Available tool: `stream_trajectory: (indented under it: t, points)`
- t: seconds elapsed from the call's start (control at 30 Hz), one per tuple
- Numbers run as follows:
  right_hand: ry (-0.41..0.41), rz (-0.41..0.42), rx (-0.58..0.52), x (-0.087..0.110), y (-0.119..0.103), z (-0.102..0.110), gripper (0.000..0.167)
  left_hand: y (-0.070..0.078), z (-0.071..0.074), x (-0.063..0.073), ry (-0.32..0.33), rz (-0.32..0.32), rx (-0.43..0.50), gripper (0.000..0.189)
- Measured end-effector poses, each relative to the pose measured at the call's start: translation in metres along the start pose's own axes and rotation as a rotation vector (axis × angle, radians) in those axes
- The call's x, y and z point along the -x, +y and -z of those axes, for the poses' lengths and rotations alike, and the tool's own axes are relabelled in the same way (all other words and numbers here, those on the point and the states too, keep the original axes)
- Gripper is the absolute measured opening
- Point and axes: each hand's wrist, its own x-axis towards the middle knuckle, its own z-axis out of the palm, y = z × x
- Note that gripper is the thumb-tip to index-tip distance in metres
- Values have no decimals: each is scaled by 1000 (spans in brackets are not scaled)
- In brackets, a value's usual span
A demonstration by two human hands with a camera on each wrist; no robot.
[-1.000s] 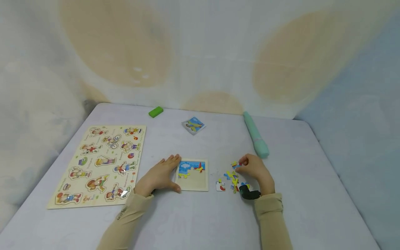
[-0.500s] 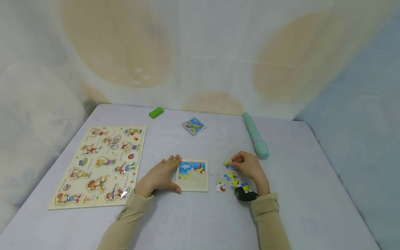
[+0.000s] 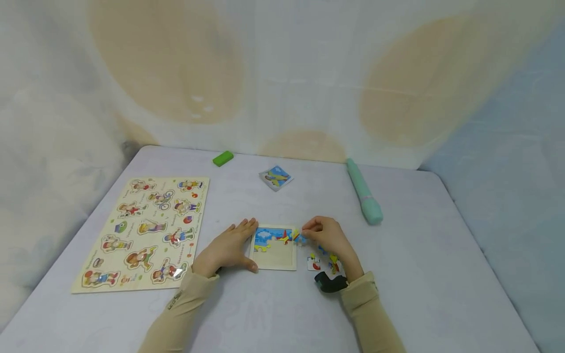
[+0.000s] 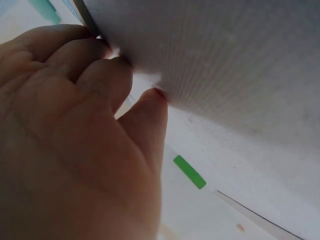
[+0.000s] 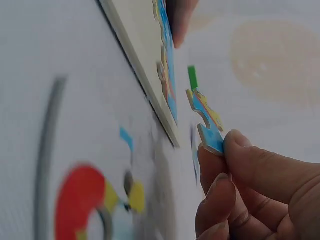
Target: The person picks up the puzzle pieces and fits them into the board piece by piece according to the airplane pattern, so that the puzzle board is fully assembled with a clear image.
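Now the right hand [image 3: 330, 239], fingers pinching a blue-and-yellow jigsaw piece [image 5: 212, 135] slanting lengthwise up-left in its wrist view, has neared the pale square tray [image 3: 282, 260]; left hand [image 3: 227, 250] spread.

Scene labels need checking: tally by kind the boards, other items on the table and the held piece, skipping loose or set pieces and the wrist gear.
Boards: 2 (large figure board, small puzzle board)
Green block: 1
Picture square: 1
Teal stick-like object: 1
Puzzle piece in the right hand: 1
Total: 6
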Motion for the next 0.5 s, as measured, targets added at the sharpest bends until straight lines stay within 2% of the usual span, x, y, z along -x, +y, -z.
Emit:
stream_trajectory:
  t: [0.13, 0.3, 0.5]
  points:
    - [-25, -14, -24, 2, -7, -12, 11, 0, 0, 0, -3, 6, -3, 114]
    - [-64, 5, 15, 1, -12, -26, 9, -1, 0, 0, 0, 1, -3, 114]
    - [-49, 18, 58, 1, -13, -34, 8, -2, 0, -2, 10, -13, -7, 114]
